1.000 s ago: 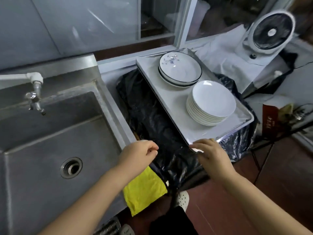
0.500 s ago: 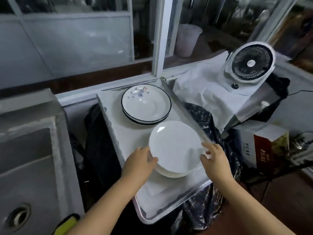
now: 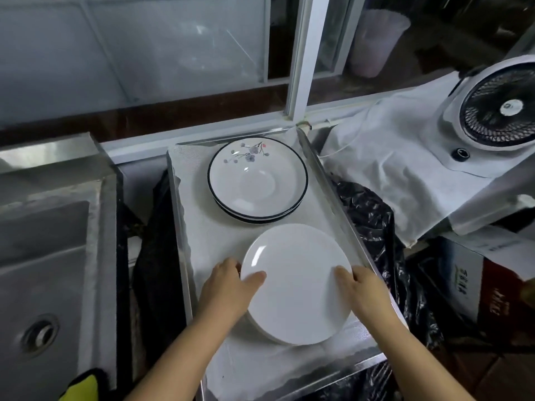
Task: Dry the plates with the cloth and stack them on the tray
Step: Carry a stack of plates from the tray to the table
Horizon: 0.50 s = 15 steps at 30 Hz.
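A stack of plain white plates [image 3: 298, 285] sits on the near half of the metal tray [image 3: 197, 241]. My left hand [image 3: 228, 290] grips the stack's left edge, thumb on the top plate. On the right edge rests my right hand [image 3: 364, 293], fingers curled around it. Behind the stack, a second pile of black-rimmed plates with a flower print [image 3: 257, 180] stands at the tray's far end. A corner of the yellow cloth [image 3: 81, 386] shows at the bottom left on the sink's edge.
A steel sink [image 3: 43, 270] with a drain lies to the left. Black plastic sheeting [image 3: 373, 227] hangs under and around the tray. On the right are a white fan [image 3: 498, 108] on white cloth and a red-and-white box [image 3: 477, 285]. Window frames run behind.
Both hands moved up from the tray's near edge onto the white plate stack, closing on its two sides. The view shifted right, away from the sink and the cloth.
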{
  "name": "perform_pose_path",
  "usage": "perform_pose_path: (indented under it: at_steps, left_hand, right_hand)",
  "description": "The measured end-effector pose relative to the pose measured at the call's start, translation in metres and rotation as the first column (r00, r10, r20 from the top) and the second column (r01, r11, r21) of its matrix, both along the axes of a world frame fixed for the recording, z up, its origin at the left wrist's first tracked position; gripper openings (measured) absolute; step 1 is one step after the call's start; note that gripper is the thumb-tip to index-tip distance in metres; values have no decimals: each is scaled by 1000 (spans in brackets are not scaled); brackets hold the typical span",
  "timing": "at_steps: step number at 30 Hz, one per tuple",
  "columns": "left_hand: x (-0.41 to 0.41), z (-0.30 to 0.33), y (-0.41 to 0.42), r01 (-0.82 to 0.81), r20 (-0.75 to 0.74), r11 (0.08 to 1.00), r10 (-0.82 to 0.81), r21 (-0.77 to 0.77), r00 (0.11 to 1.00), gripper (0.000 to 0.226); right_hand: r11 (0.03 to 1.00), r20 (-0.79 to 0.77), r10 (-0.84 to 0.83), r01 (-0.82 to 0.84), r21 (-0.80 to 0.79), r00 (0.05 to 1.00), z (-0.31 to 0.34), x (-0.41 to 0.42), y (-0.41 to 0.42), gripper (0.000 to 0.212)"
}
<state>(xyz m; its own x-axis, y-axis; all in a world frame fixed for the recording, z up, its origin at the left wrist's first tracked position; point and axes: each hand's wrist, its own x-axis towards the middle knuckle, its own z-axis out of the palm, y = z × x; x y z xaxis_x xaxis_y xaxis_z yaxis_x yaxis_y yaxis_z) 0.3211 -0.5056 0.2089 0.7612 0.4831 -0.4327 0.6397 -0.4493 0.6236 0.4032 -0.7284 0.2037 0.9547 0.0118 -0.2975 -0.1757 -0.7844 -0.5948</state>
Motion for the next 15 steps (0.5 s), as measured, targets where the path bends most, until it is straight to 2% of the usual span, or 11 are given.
perform_pose_path:
  at_steps: [8, 11, 15]
  left_hand:
    - [9, -3, -1, -59, -59, 998, 57, -25, 997, 50]
    - [10, -5, -2, -55, -53, 997, 53, -48, 997, 49]
    - [10, -6, -4, -34, -68, 997, 30, -62, 997, 46]
  right_hand:
    - [995, 24, 2, 0, -98, 1000, -1, 3, 6, 44]
    - [993, 10, 4, -3, -118, 1000, -1, 4, 6, 43]
    - [996, 8, -54, 54, -67, 999, 1, 1, 4, 43]
